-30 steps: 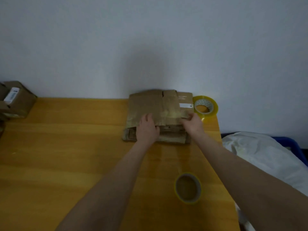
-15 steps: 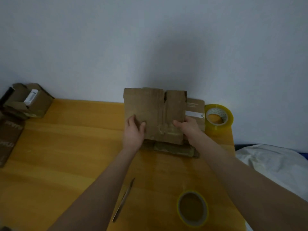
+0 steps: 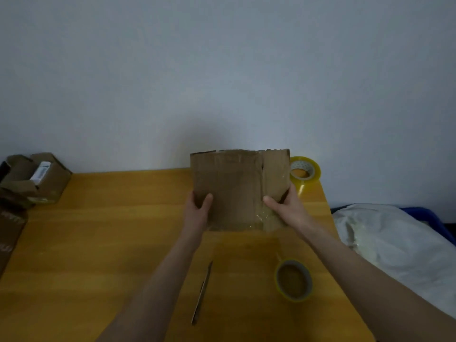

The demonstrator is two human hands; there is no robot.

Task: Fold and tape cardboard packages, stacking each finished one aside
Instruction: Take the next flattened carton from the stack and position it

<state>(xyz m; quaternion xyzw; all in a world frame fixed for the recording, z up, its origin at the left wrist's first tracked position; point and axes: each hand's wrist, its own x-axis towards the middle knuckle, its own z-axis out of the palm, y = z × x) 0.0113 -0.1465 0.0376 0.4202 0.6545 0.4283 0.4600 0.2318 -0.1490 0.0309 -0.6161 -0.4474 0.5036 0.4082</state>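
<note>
a: while the flattened cardboard piece (image 3: pixel 237 188) is held up over the far middle of the table (image 3: pixel 111 243), the left hand (image 3: pixel 197 213) and right hand (image 3: pixel 287 209) each clamp a lower corner, thumbs in front.

b: step?

a: judged as fresh blank in hand, folding not begun. next move calls for opening the panels; near tape roll (image 3: pixel 293 280) right of centre, blade (image 3: pixel 202 292) beside it. folded boxes (image 3: pixel 34 178) sit far left.

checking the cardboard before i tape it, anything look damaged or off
The flattened cardboard, held up by the left hand and right hand, has a ragged, torn top edge and crinkled old clear tape at its lower right corner. Nothing else stands out.
</note>
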